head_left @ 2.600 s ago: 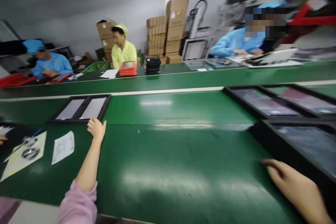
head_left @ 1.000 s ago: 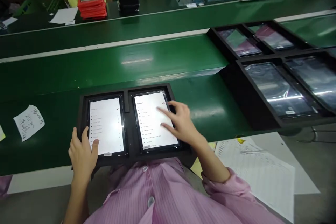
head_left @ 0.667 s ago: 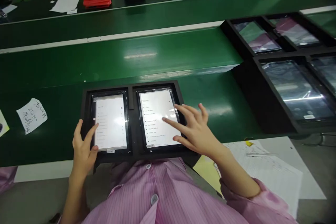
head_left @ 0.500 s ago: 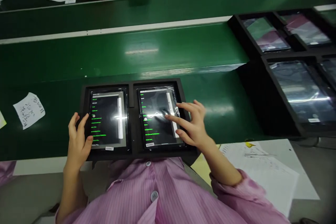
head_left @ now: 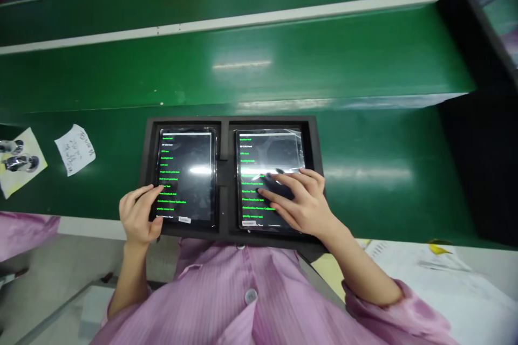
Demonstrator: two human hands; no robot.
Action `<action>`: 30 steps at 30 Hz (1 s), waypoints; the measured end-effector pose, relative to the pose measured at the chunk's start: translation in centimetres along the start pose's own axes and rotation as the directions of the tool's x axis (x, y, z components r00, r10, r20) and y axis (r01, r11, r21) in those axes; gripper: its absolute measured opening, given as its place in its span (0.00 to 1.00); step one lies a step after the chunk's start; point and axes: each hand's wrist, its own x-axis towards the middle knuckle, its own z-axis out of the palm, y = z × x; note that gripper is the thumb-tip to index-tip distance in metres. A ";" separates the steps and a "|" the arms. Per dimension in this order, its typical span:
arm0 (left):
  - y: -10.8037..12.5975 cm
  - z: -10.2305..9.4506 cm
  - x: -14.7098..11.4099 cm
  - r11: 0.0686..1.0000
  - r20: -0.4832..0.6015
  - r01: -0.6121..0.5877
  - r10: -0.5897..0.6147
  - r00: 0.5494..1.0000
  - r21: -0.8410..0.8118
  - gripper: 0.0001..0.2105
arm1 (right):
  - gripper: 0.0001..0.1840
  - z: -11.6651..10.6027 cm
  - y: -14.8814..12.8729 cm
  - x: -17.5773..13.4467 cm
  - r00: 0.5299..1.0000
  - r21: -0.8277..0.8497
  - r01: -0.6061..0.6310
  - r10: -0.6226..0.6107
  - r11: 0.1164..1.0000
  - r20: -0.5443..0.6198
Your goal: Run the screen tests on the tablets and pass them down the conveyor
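Observation:
Two tablets lie face up, side by side in a black foam tray [head_left: 225,172] at the bench's front edge. Both the left tablet [head_left: 190,188] and the right tablet [head_left: 279,153] show dark screens with lists of mostly green text. My left hand [head_left: 140,213] is at the left tablet's left edge, its fingers stretched out and a fingertip over the list. Above the right tablet is my right hand [head_left: 301,199], fingers spread, index fingertip at or just over the screen. Neither hand grips anything. Clear film seems to cover the right tablet's screen.
A black tray [head_left: 465,38] holding more tablets stands on the right. On the left lie a handwritten paper note [head_left: 75,149] and a yellow sheet with shiny metal objects [head_left: 20,161]. Paper sheets [head_left: 453,280] lie at the front right. A pink sleeve [head_left: 26,234] shows at the left edge.
The view has shifted, so the bench scene sits differently. Both lists have scrolled and the pale strips on the screens are gone. My left fingertip now reaches over the left screen.

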 end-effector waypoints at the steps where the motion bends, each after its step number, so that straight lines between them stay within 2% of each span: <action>1: 0.1 0.0 0.2 1.000 0.049 0.002 -0.003 0.999 0.014 0.23 | 0.17 0.1 0.0 0.1 1.000 -0.005 -0.010 0.010 1.000 0.003; 3: 0.2 0.1 0.4 0.998 0.077 0.024 -0.028 0.997 0.052 0.23 | 0.16 0.1 0.2 0.1 0.998 -0.008 -0.017 0.016 1.000 -0.054; 6: 0.3 0.3 0.6 0.992 -0.034 0.094 -0.092 0.995 0.087 0.29 | 0.16 0.1 0.6 -0.3 0.984 0.015 -0.058 0.060 0.998 -0.166; 7: 0.3 0.3 0.7 0.989 -0.031 0.120 -0.117 0.993 0.083 0.30 | 0.16 0.0 0.7 -0.4 0.981 0.026 -0.082 0.085 0.996 -0.176; 11: 0.2 0.5 1.2 0.976 0.176 0.213 -0.217 0.960 0.042 0.31 | 0.18 0.1 1.0 -0.7 0.977 0.045 -0.172 0.176 0.984 -0.121; 14: 0.1 0.6 1.6 0.970 0.254 0.239 -0.242 0.937 0.041 0.31 | 0.19 0.3 0.9 -0.5 0.974 0.043 -0.221 0.222 0.974 -0.034; 17: -0.1 0.7 1.8 0.972 0.259 0.229 -0.235 0.937 0.052 0.30 | 0.21 0.5 0.8 -0.3 0.973 0.015 -0.229 0.229 0.973 0.033; 24: -0.1 0.7 2.0 0.973 0.242 0.225 -0.230 0.943 0.050 0.30 | 0.27 0.5 0.5 0.2 0.981 -0.051 -0.174 0.177 0.983 0.073; 28: 0.0 0.9 1.7 0.974 0.254 0.198 -0.220 0.942 0.108 0.26 | 0.25 0.8 0.3 0.5 0.984 -0.085 -0.132 0.141 0.988 0.111; 30: 0.1 0.9 1.5 0.968 0.205 0.220 -0.241 0.949 0.117 0.28 | 0.23 0.8 0.3 0.4 0.984 -0.082 -0.142 0.149 0.986 0.093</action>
